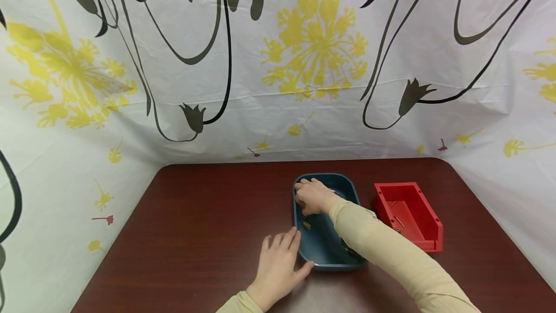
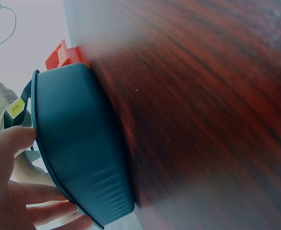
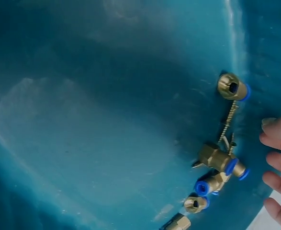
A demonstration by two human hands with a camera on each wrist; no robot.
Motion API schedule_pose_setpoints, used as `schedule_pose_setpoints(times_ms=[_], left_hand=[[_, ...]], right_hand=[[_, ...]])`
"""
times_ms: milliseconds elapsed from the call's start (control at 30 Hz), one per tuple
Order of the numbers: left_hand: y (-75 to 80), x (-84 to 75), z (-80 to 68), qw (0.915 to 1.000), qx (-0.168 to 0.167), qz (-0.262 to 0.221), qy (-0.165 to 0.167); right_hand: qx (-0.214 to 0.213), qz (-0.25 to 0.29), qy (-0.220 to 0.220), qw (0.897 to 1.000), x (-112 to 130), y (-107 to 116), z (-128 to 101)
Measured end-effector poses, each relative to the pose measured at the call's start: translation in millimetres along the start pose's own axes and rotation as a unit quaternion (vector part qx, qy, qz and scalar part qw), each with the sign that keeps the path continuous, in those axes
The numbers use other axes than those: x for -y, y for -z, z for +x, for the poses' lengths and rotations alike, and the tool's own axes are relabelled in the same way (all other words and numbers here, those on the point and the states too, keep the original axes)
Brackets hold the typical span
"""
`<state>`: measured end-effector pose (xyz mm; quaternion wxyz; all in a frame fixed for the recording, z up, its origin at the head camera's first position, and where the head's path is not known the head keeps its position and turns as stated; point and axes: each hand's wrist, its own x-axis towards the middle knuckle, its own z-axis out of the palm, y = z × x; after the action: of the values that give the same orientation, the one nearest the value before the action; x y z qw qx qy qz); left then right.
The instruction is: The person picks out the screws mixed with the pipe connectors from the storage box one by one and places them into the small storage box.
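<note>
A dark blue-green plastic tray [image 1: 330, 267] stands on the brown table. My left hand [image 1: 278, 264] lies along its near left side, fingers extended; in the left wrist view, thumb and fingertips touch the rim. Inside the tray, my right hand [image 1: 316, 196] reaches to the far left wall. The right wrist view shows its fingers [image 3: 280, 184] loosely bent beside the wall, with nothing seen between them. Close by lie several brass push-in fittings [image 3: 216, 157] with blue collars, and brass-coloured screws [image 3: 229, 120] among them.
A red open bin [image 1: 427, 245] stands right of the tray, with a few screws [image 1: 398, 221] inside. My right forearm [image 1: 382, 245] crosses over the tray's right rim. Behind the table [image 1: 226, 206] hangs a white flower-patterned cloth [image 1: 243, 134].
</note>
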<state>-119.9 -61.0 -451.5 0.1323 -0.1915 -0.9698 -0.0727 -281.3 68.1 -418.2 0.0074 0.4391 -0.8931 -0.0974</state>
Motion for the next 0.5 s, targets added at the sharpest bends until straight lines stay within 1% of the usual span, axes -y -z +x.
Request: schedule_pose_setpoints(times_ms=[167, 367, 500], left_hand=[[0.2, 0.0, -0.1, 1.0000, -0.003, 0.000, 0.000], [0.8, 0.0, -0.5, 1.0000, -0.009, -0.001, -0.003], [0.7, 0.2, 0.0, 1.0000, -0.007, -0.003, -0.003]], right_hand=[[0.017, -0.010, -0.007, 1.000, -0.7, -7.5, 0.7], [0.015, 0.013, -0.019, 1.000, 0.0, -16.8, 1.1], [0.014, 0.012, -0.023, 1.000, 1.1, -21.1, 2.9]])
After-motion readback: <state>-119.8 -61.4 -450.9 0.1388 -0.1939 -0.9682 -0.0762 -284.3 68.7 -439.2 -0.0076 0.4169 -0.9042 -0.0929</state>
